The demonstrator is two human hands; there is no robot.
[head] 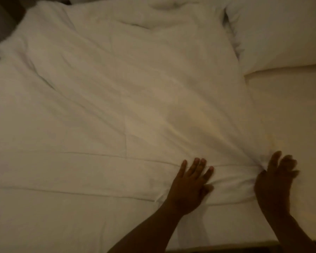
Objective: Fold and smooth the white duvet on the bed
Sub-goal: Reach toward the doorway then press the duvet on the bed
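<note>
A white duvet [117,92] lies creased across a bed [290,115] in a dim room, a pillow [281,33] at the far right corner. The left hand [190,187] presses flat, fingers spread, on the duvet's near edge; the right hand [275,181] bunches its corner, fingers blurred.

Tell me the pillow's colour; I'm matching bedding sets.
Plain white with no pattern, like the duvet. The pillow shows in the head view, top right.

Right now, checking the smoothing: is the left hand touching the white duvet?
Touching. The head view shows the left hand pressed flat, fingers spread, on the white duvet.
</note>
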